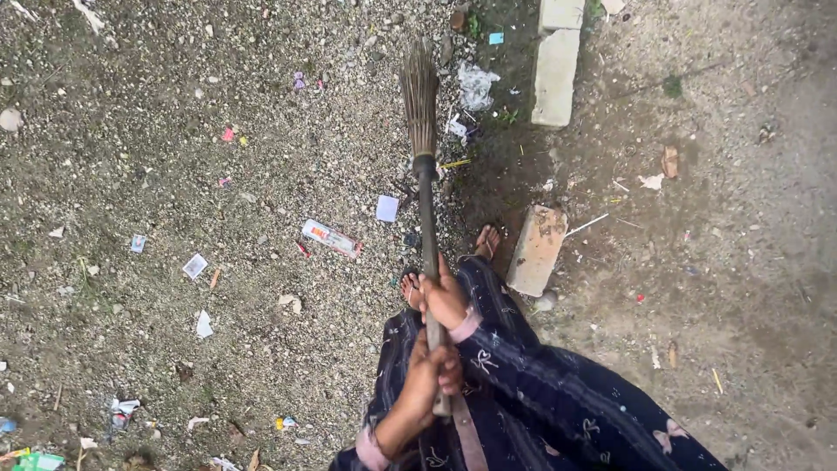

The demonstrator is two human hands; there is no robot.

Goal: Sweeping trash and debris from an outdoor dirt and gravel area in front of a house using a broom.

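Note:
I hold a long stick broom with both hands. Its dark bristle head [420,96] points away from me over the gravel, and the thin handle [427,218] runs back toward my body. My right hand [445,301] grips the handle farther along, with a pink cuff and dark patterned sleeve behind it. My left hand [429,375] is closed around the handle closer to me. My two feet in sandals [488,240] stand on the ground just under the handle.
Litter is scattered over the gravel: a white and orange wrapper [331,237], small paper scraps [386,208], and crumpled plastic [476,85]. Concrete blocks lie at the top [556,74] and beside my foot [536,249]. Bare packed dirt spreads to the right.

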